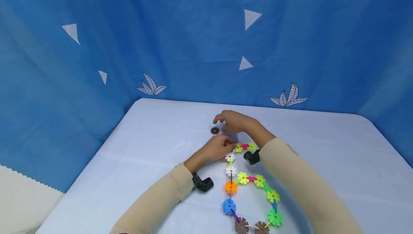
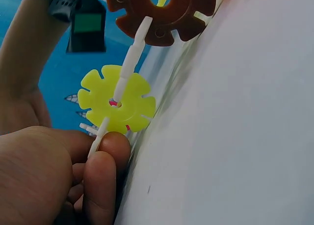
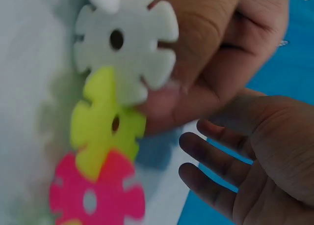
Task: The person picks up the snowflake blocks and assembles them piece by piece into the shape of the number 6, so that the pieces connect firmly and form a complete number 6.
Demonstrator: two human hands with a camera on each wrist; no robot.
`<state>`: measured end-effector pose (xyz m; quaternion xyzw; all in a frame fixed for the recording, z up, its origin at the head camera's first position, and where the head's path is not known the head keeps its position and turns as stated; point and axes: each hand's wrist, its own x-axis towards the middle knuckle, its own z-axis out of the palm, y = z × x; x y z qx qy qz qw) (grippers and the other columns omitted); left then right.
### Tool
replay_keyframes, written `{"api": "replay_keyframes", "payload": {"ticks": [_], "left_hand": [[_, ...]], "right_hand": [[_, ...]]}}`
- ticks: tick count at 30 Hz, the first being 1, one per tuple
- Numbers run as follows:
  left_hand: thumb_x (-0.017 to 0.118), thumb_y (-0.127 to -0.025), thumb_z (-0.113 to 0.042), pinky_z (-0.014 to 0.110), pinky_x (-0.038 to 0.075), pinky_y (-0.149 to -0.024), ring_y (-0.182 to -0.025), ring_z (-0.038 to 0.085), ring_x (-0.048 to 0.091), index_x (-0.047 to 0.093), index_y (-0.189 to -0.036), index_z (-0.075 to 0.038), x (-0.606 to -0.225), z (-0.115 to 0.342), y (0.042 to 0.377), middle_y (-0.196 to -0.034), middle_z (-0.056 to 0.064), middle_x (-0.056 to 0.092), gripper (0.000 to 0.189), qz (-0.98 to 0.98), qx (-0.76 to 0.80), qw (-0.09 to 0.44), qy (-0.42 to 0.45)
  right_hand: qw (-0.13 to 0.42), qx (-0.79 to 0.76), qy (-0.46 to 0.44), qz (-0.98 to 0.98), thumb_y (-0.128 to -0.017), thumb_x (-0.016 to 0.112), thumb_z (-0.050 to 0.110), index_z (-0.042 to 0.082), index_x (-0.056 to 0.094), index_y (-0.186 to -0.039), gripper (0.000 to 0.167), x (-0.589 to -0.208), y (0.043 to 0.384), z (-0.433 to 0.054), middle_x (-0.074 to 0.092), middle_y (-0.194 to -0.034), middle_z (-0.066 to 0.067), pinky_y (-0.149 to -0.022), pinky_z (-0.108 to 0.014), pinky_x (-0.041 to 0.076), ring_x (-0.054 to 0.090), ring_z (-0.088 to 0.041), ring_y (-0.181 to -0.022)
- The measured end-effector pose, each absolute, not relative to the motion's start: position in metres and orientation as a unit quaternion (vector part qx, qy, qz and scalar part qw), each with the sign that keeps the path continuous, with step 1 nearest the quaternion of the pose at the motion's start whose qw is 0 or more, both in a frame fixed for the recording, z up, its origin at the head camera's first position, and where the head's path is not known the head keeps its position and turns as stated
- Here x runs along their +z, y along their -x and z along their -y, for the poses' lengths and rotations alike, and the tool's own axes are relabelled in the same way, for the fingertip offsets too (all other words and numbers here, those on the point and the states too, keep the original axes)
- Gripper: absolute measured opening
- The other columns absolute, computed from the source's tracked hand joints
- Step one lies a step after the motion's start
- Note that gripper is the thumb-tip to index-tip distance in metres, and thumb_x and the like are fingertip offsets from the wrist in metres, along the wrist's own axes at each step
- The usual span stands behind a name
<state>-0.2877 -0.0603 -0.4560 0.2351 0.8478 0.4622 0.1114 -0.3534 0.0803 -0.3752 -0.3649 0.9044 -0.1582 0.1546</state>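
Observation:
My left hand (image 1: 219, 147) pinches a white notched disc at the upper left end of a chain of interlocking discs. In the left wrist view, its fingertips hold the edge-on white disc (image 2: 98, 136), close to a yellow disc (image 2: 117, 97) and a brown disc (image 2: 162, 31). The right wrist view shows the white disc (image 3: 93, 43) joined to yellow (image 3: 105, 122) and pink (image 3: 93, 190) ones. Beyond the left hand, my right hand (image 1: 235, 121) hovers with loosely bent fingers near a loose dark brown disc (image 1: 214, 130). Its fingers appear without a disc in the right wrist view.
The chain runs toward me through white, orange (image 1: 230, 187), blue (image 1: 229, 207), brown (image 1: 241, 225) and green (image 1: 275, 218) discs, forming a loop. Blue patterned cloth (image 1: 200, 40) hangs behind the white table (image 1: 155, 130). Black wrist devices sit on both arms.

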Motion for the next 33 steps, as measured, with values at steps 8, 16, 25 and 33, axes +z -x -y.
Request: {"api": "replay_keyframes", "payload": {"ticks": [8,16,25,33], "left_hand": [[0.063,-0.099,-0.015,0.023,0.047,-0.056,-0.044,0.011,0.052,0.073,-0.111,-0.005,-0.452,0.058,0.288,-0.061,-0.002,0.057,0.019,-0.85,0.451,0.095,-0.253],[0.062,-0.1,-0.015,0.024,0.049,-0.055,-0.046,0.013,0.056,0.072,-0.112,-0.006,-0.454,0.06,0.289,-0.067,-0.003,0.063,0.018,-0.85,0.455,0.099,-0.246],[0.062,-0.102,-0.021,0.027,0.048,-0.053,-0.047,0.017,0.057,0.072,-0.108,-0.012,-0.453,0.063,0.287,-0.066,0.0,0.058,0.014,-0.853,0.46,0.117,-0.218],[0.062,-0.102,-0.023,0.028,0.048,-0.056,-0.049,0.018,0.058,0.072,-0.108,-0.014,-0.454,0.057,0.287,-0.066,0.0,0.057,0.014,-0.857,0.452,0.115,-0.218]], "right_hand": [[0.159,-0.114,0.356,-0.913,-0.094,0.062,-0.001,0.012,0.069,-0.127,0.037,-0.384,0.361,-0.066,0.058,-0.118,-0.014,-0.093,-0.043,0.048,0.056,-0.027,-0.106],[0.141,-0.141,0.341,-0.919,-0.093,0.066,0.004,0.008,0.068,-0.103,0.01,-0.387,0.365,-0.071,0.063,-0.099,-0.005,-0.086,-0.038,0.048,0.056,-0.021,-0.094],[0.105,-0.229,0.306,-0.918,-0.094,0.07,0.007,0.007,0.066,-0.093,0.004,-0.378,0.349,-0.121,0.068,-0.093,-0.003,-0.074,-0.034,0.051,0.058,-0.021,-0.084],[0.099,-0.236,0.251,-0.934,-0.093,0.068,0.006,0.008,0.064,-0.091,0.005,-0.39,0.326,-0.186,0.066,-0.087,-0.001,-0.069,-0.033,0.05,0.057,-0.02,-0.08]]}}
